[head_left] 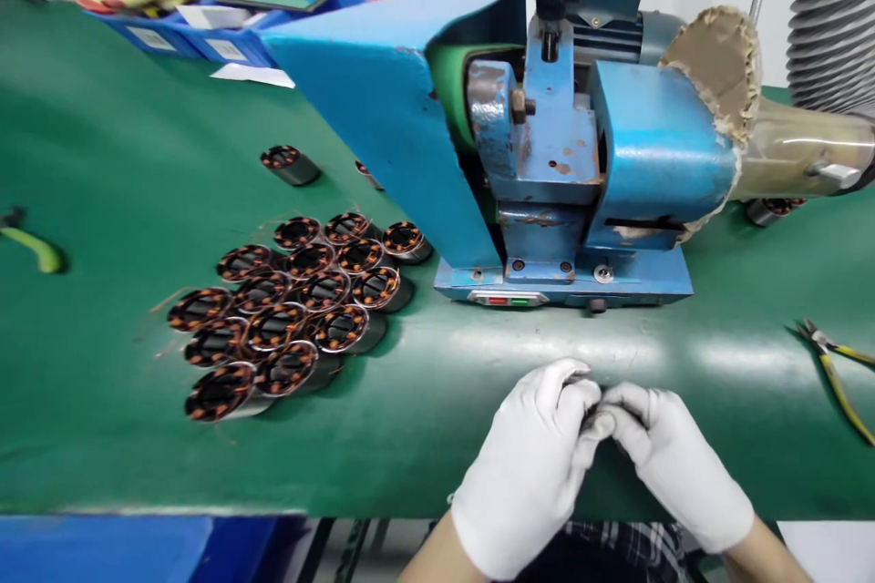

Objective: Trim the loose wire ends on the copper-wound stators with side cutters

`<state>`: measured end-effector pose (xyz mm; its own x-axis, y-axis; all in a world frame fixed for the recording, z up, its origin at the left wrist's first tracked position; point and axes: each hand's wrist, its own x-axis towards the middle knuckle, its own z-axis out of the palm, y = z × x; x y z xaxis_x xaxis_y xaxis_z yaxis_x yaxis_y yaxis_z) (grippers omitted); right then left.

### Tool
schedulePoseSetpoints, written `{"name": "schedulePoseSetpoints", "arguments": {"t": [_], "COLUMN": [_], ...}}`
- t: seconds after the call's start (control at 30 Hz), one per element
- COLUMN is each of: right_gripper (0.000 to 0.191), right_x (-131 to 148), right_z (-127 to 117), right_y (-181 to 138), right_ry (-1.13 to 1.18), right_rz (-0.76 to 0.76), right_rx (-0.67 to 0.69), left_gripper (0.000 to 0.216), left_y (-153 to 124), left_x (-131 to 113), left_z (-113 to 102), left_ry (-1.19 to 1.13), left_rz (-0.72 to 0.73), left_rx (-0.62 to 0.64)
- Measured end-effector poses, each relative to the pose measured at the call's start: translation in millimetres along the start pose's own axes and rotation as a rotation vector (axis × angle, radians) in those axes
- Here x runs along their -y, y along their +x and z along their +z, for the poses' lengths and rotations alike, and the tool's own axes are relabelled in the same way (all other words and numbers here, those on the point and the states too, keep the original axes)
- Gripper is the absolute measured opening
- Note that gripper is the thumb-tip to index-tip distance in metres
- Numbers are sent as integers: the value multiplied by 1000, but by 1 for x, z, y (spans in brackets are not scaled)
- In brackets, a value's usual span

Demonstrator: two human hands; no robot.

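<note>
Both hands wear white gloves and meet at the near edge of the green table (pixel 102 437). My left hand (pixel 530 465) is curled around a small dark part, mostly hidden between the fingers. My right hand (pixel 674 465) pinches the same part from the right side. What the part is cannot be made out clearly. A cluster of several motor stators (pixel 287 314) with copper windings stands upright on the table to the left of my hands.
A blue bench machine (pixel 547 155) with red and green buttons (pixel 507 300) sits behind my hands. A lone stator (pixel 289 164) lies further back. Yellow-handled pliers (pixel 838 373) lie at the right. Blue bins (pixel 198 36) and a grey ribbed hose (pixel 830 18) line the back.
</note>
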<state>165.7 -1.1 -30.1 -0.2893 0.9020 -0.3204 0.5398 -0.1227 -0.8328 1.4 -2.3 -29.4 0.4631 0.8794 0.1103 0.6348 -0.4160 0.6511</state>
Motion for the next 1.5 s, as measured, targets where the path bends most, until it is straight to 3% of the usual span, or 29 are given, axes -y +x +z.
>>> {"name": "schedulePoseSetpoints", "arguments": {"t": [0.17,0.23,0.3,0.37,0.4,0.53,0.63,0.7,0.8,0.83,0.97,1.1,1.23,1.33,1.4,1.5], "right_gripper": [25,29,28,15,9,21,24,23,23,25,33,22,19,20,23,21], "right_x": [-12,-23,-31,-32,-29,-14,-13,-19,-29,-30,-24,-5,14,24,27,27], "right_z": [-14,-32,-47,-51,-48,-17,-4,-2,-2,-1,1,-2,-9,-13,-14,-11], "right_y": [2,-2,-10,-18,-20,-15,-5,-1,1,1,-3,-12,-20,-21,-21,-21], "right_ry": [411,441,328,89,-61,-575,-722,-751,-724,-714,-613,-270,-66,87,168,140], "right_rz": [200,254,211,30,-105,-648,-780,-760,-704,-694,-634,-486,-236,-127,-83,-89], "right_rx": [-15,-153,-393,-548,-549,-393,-371,-369,-395,-398,-408,-392,-276,-188,-150,-203], "left_gripper": [16,17,16,16,16,16,15,13,63,69,50,45,30,40,53,52], "left_y": [6,8,8,8,8,9,7,3,-2,-3,0,1,-7,-12,-12,-9], "left_x": [0,0,2,5,6,6,5,9,20,25,29,8,-8,-8,-6,-5], "left_z": [3,4,6,8,9,10,5,0,-3,-3,1,-3,-15,-24,-28,-32], "left_ry": [51,35,3,-21,-24,8,-40,-101,-39,4,5,-307,-539,-475,-367,-383], "left_rz": [104,112,119,135,141,137,94,49,3,-2,-16,-40,45,126,158,167], "left_rx": [-42,-79,-113,-131,-132,-124,-89,-70,-69,-67,-89,-132,-154,-194,-149,2]}}
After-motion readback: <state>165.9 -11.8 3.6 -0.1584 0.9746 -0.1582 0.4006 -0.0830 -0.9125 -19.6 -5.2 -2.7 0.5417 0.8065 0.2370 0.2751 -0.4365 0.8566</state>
